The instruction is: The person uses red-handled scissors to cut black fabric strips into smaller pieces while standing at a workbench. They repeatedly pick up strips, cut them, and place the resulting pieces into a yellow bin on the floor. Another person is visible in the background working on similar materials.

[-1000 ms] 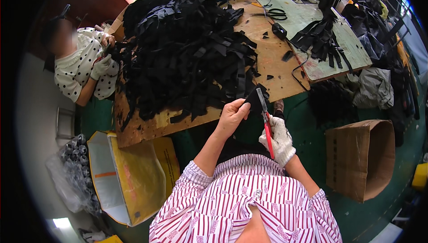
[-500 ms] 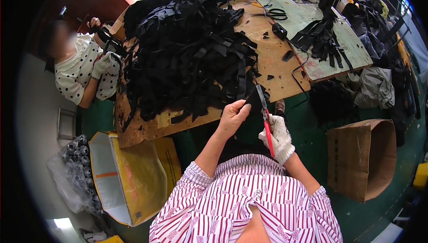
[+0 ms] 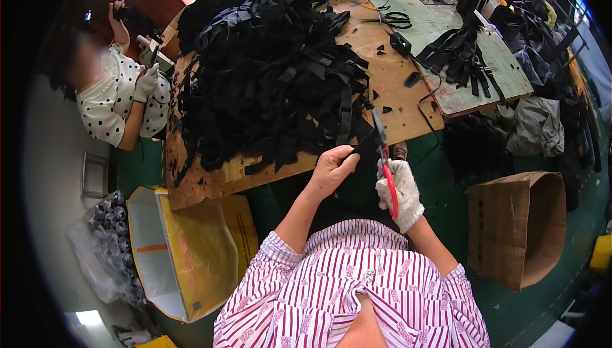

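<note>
My bare left hand (image 3: 335, 170) pinches a black fabric strip (image 3: 364, 144) just off the front edge of the table. On my right hand (image 3: 400, 195) is a white knitted glove, and its fingers are wrapped round red-handled scissors (image 3: 391, 188). The blades point away from me, right beside the strip. Beyond my hands a large heap of black strips (image 3: 268, 80) covers much of the wooden table (image 3: 210, 188).
A person (image 3: 108, 93) in a dotted top works at the left. Black-handled scissors (image 3: 396, 20) and a bundle of strips (image 3: 456, 54) lie at the back right. A cardboard box (image 3: 503, 230) stands right; a yellow-sided bin (image 3: 197, 259) stands left.
My right hand and the red-handled scissors have shifted slightly right, away from the strip. My left hand has barely moved. At the left, the other person's bare hand has risen.
</note>
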### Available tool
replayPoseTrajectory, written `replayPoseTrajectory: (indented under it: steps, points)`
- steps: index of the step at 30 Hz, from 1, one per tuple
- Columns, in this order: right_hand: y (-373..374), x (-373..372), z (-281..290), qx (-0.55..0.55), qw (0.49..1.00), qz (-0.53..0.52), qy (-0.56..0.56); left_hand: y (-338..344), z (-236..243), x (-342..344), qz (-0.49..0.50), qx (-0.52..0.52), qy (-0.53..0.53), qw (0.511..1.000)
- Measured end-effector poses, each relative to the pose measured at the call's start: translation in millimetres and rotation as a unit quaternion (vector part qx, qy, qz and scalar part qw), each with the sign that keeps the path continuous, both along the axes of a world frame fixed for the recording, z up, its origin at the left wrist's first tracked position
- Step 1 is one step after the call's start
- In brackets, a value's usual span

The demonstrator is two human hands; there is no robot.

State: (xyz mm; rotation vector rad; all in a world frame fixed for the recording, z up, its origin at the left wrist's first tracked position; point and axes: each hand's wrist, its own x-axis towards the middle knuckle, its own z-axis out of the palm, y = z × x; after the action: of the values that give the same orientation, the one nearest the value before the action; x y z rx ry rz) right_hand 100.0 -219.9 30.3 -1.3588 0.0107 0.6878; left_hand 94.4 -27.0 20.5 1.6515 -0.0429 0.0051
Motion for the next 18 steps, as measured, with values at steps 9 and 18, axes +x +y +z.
replayPoseTrajectory:
  steps: [9,18]
  points:
    - [-25.4,4.9,-19.1,0.162,0.967,-0.196,0.019,75.1,132.8,39.9,0.207,0.05,-0.238,0.948]
    - [-29.1,-3.3,-19.4,0.142,0.968,-0.209,-0.003,103.9,232.6,23.8,0.271,0.072,-0.442,0.852]
